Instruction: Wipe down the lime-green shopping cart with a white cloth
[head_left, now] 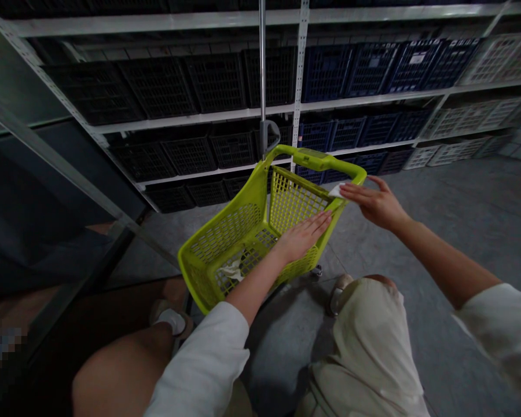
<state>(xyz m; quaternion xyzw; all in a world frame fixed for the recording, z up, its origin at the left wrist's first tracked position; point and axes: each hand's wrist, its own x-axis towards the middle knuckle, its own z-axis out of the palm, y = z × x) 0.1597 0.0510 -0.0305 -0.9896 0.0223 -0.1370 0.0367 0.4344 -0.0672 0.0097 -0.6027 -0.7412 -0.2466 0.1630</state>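
A lime-green plastic shopping cart (226,215) with lattice sides stands in front of my knees. My left hand (303,236) reaches across the basket, its fingers stretched out flat against the inner side near the right rim. At the right corner of the cart's handle, my right hand (377,204) pinches a white tissue (337,190) and presses it onto the green plastic. A crumpled white piece of paper or cloth (232,270) lies on the basket floor. The fingertips under the tissue are partly hidden.
White metal shelving (191,119) behind the cart carries rows of black crates (215,81), blue crates (371,68) and pale crates (495,58). A metal pole (263,63) with a grey grip (270,136) rises at the cart's rear corner. A slanting metal bar (69,165) crosses the left side.
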